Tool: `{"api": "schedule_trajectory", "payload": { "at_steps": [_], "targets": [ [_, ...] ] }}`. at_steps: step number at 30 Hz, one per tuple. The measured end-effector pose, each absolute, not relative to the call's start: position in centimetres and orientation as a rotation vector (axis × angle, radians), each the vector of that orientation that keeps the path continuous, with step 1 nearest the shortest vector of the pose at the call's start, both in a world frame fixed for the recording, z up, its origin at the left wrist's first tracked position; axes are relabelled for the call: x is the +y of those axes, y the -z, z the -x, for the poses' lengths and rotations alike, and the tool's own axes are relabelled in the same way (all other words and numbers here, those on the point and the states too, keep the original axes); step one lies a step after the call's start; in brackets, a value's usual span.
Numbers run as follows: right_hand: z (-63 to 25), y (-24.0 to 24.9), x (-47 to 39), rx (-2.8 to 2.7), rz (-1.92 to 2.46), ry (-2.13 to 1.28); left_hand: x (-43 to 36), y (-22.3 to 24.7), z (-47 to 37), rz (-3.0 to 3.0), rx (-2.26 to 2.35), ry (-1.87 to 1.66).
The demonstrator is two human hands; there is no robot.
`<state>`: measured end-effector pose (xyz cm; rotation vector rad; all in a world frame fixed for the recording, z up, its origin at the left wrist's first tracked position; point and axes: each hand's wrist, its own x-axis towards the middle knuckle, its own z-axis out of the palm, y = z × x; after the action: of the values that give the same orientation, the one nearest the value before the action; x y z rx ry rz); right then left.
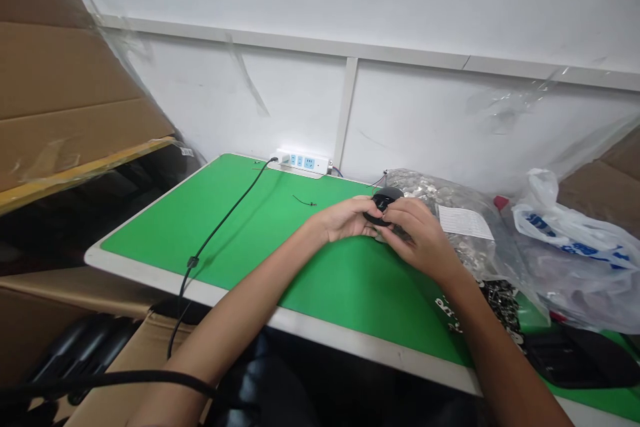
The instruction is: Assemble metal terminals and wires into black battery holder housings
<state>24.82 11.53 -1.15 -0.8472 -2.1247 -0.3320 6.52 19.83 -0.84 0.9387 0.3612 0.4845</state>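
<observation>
Above the green tabletop [320,267], a small black rounded part [390,195] is held between both hands, its exact kind unclear. My left hand [353,217] grips it from the left, with the thumb on its front. From the right, my right hand [413,230] has its fingertips pinched against the front of the same part. Whatever small piece may sit between those fingertips is too small to make out. Just behind my right hand lies a clear plastic bag [425,187] full of shiny metal pieces, with a white label [465,222] on it.
A white power strip [303,161] stands against the wall, with a black cable [225,217] running across the table's left side. A short black wire [304,201] lies mid-table. Small metal parts [500,303], a black tray-like part [583,357] and a white plastic bag [575,247] lie at right. Cardboard boxes [75,80] stand left.
</observation>
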Motion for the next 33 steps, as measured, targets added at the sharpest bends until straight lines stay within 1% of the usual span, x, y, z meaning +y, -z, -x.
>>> {"api": "schedule_trajectory", "payload": {
  "at_steps": [15,21,33],
  "targets": [
    [-25.0,1.4,11.7,-2.147,0.855,0.328,20.1,1.2,-6.7,-0.856,0.351,-0.498],
    [-23.6,2.0,11.5,-2.006,0.963,0.233,19.6,2.0,-7.9,-0.807,0.426,-0.499],
    [-22.6,2.6,11.6,-1.946,0.970,0.268,18.6,3.1,-9.4,-0.679,0.425,-0.581]
  ]
}}
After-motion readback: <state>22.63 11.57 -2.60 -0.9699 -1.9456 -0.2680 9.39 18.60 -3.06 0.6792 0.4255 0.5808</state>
